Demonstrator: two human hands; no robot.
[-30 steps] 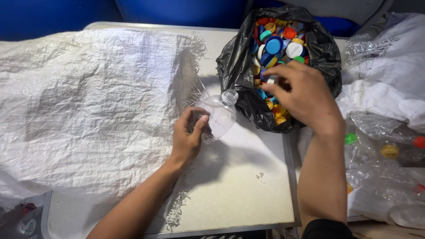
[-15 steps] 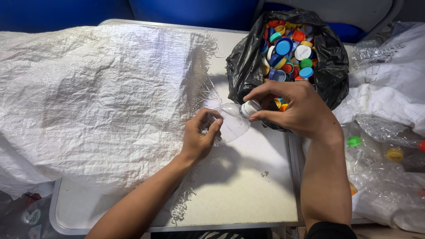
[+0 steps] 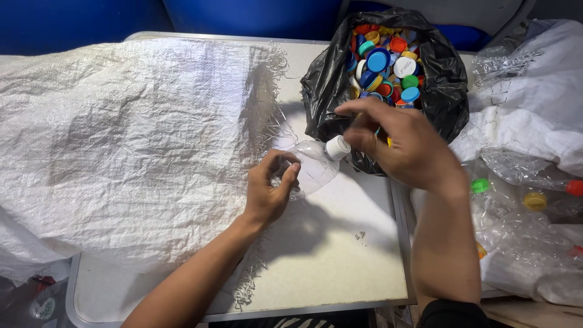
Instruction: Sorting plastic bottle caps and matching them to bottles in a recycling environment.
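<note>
My left hand (image 3: 271, 189) grips the body of a clear, crushed plastic bottle (image 3: 311, 165) held just above the white table (image 3: 340, 261). The bottle's neck points right and carries a white cap (image 3: 337, 147). My right hand (image 3: 401, 143) is at that cap, with fingertips curled around it. Just behind my right hand stands a black plastic bag (image 3: 446, 73), open at the top and filled with several coloured bottle caps (image 3: 385, 64).
A large white woven sack (image 3: 121, 140) covers the left half of the table, its frayed edge near my left hand. To the right lie more clear crushed bottles (image 3: 528, 212) with green, yellow and red caps, under another white sack (image 3: 534, 115). Blue barrels stand behind.
My right hand came away from the cap bag and down to the bottle's neck, where it now holds the white cap. The left hand kept its grip on the bottle.
</note>
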